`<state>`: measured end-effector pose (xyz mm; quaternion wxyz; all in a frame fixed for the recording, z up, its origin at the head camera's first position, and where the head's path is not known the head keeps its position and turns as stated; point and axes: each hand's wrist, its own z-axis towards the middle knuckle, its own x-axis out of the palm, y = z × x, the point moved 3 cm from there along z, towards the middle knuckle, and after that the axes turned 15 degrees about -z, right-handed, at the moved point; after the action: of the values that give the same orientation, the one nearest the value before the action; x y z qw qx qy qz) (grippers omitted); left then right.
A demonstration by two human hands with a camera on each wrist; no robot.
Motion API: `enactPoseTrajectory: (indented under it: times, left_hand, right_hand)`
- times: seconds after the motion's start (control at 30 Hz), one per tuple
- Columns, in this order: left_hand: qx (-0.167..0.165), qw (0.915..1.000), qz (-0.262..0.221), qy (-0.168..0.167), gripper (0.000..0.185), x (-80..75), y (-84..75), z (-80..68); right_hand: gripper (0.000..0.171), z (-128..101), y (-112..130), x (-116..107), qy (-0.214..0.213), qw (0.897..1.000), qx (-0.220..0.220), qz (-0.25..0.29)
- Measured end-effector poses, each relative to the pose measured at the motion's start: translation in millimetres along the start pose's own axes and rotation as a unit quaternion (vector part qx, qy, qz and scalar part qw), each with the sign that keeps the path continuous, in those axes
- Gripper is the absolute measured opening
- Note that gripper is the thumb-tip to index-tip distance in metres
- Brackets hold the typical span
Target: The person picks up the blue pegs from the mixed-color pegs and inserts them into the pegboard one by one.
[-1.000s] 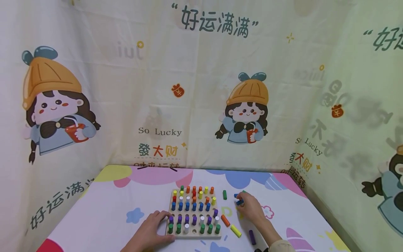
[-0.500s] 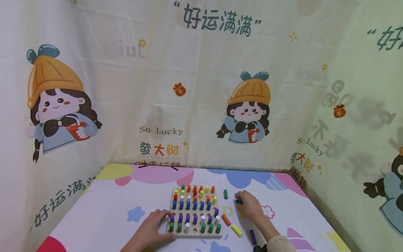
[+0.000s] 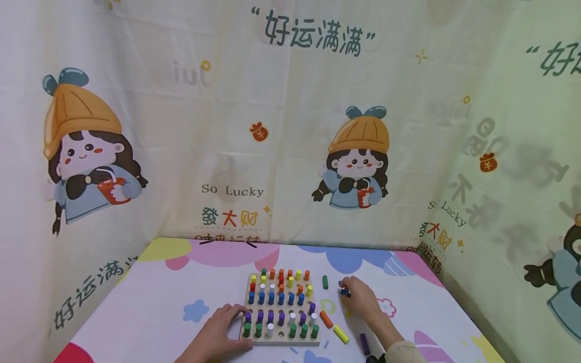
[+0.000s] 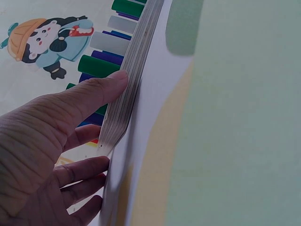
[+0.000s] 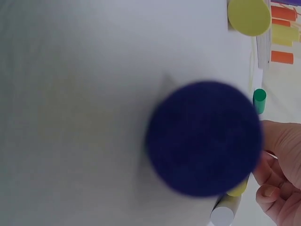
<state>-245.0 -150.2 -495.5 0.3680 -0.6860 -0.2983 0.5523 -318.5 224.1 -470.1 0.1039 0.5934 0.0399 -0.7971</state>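
Note:
A pale wooden pegboard (image 3: 272, 342), set with rows of coloured pegs, lies on the table. My left hand (image 3: 219, 333) grips its near left corner. In the left wrist view the thumb of that hand (image 4: 61, 127) presses the board's layered edge (image 4: 134, 70), and fingers bend about the corner. To the right of the board, my right hand (image 3: 360, 297) pinches a blue peg (image 3: 345, 292), with more blue showing just beyond the fingertips. The right wrist view shows that hand's (image 5: 282, 165) curled fingers, but the pinched peg is hidden there.
Loose pegs lie right of the board: green (image 3: 325, 282), orange (image 3: 326, 319), yellow (image 3: 341, 334) and purple (image 3: 365, 344). A dark, blurred peg end (image 5: 204, 139) fills the middle of the right wrist view. Printed curtains (image 3: 290, 151) stand behind the table.
The right hand's fingertips have drawn closer together over the blue pegs, and the blue peg has shifted slightly. The left hand keeps its place on the board.

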Motion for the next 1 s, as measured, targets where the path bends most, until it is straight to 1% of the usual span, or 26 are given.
enactPoseTrajectory:
  times: [0.2,0.37,0.47,0.67,1.0]
  left_hand:
    - [0.002,1.0,0.003,0.001,0.073,0.0,1.2,-0.5]
    - [0.006,1.0,0.001,0.001,0.075,-0.5,1.1,-0.5]
    - [0.004,1.0,-0.001,0.003,0.076,-0.8,1.2,-0.6]
    - [0.0,1.0,0.003,0.001,0.075,-0.5,0.1,-0.9]
    - [0.009,0.9999,0.011,-0.001,0.073,-0.5,0.5,0.2]
  right_hand:
    - [0.023,-2.6,-2.9,1.8,-0.01,0.999,0.022,0.027]
    - [0.024,-4.9,-6.0,2.9,-0.018,0.997,0.033,0.065]
    - [0.024,-7.3,-7.2,1.9,-0.022,0.995,0.036,0.092]
    - [0.023,-11.7,-8.3,0.8,-0.037,0.99,0.046,0.127]
    - [0.023,-15.5,-3.4,-0.9,-0.029,0.98,0.072,0.185]
